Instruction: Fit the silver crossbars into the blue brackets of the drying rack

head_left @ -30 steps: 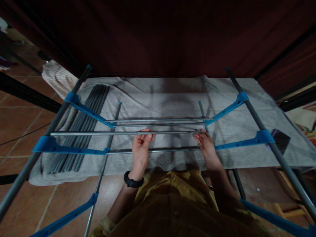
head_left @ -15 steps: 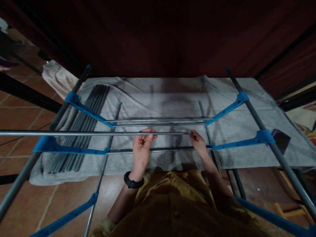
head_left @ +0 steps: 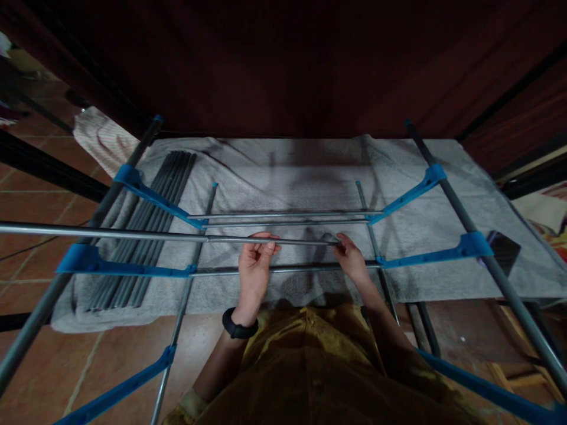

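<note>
A long grey metal tube (head_left: 155, 235) runs level from the left edge of the view to the middle, with a thinner section toward its right end. My left hand (head_left: 257, 262) is closed around that thinner section, thumb in front, and wears a black wristband. At the tube's right tip, my right hand (head_left: 349, 255) has its fingers pinched together. Beneath both hands stands a rack of grey poles, with thin crossbars (head_left: 301, 270) joined to blue plastic brackets (head_left: 150, 195).
Several loose grey tubes (head_left: 146, 236) lie side by side on the grey cloth (head_left: 301, 171) at the left. A dark flat object (head_left: 504, 252) rests at the right behind a pole. Dark red fabric (head_left: 283, 65) hangs behind, and tiled floor (head_left: 53, 336) shows at left.
The tube has shifted left and now tilts slightly, its left side higher and its right tip lower. My right hand has moved a little left with the tip; my left hand has barely moved.
</note>
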{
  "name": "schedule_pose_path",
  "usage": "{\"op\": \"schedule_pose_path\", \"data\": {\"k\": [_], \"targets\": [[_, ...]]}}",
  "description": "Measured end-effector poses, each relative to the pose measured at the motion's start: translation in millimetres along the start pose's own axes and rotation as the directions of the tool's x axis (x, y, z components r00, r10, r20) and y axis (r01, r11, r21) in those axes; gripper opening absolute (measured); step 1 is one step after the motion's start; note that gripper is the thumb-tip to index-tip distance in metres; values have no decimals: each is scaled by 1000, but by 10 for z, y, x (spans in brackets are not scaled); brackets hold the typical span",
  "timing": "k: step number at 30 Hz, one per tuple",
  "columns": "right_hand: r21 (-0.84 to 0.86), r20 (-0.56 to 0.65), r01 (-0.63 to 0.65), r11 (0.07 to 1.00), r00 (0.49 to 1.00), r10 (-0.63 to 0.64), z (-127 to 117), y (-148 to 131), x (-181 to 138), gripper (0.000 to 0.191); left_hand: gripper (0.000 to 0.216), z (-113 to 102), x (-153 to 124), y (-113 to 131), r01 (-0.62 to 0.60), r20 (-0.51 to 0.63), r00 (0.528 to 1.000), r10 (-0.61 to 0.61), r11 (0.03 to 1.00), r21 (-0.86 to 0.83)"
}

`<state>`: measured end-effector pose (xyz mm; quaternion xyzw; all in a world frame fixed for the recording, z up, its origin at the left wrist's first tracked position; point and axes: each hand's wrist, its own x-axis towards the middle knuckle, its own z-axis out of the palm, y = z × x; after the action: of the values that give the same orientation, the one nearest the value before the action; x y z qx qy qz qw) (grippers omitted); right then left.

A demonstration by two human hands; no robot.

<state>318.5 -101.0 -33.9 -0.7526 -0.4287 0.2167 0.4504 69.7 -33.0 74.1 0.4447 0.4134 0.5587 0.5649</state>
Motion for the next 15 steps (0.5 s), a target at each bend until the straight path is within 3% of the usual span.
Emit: {"op": "schedule_pose_path", "data": {"k": [6, 15], "targets": [[-57, 72, 73, 996, 995, -68, 3, -51, -32, 24, 27, 3, 2, 17, -30, -19, 999, 30, 999, 34], [-86, 230, 182, 980, 960, -158, 135, -123, -69, 25, 28, 21, -26, -28, -21, 41, 999, 17, 994, 104]]}}
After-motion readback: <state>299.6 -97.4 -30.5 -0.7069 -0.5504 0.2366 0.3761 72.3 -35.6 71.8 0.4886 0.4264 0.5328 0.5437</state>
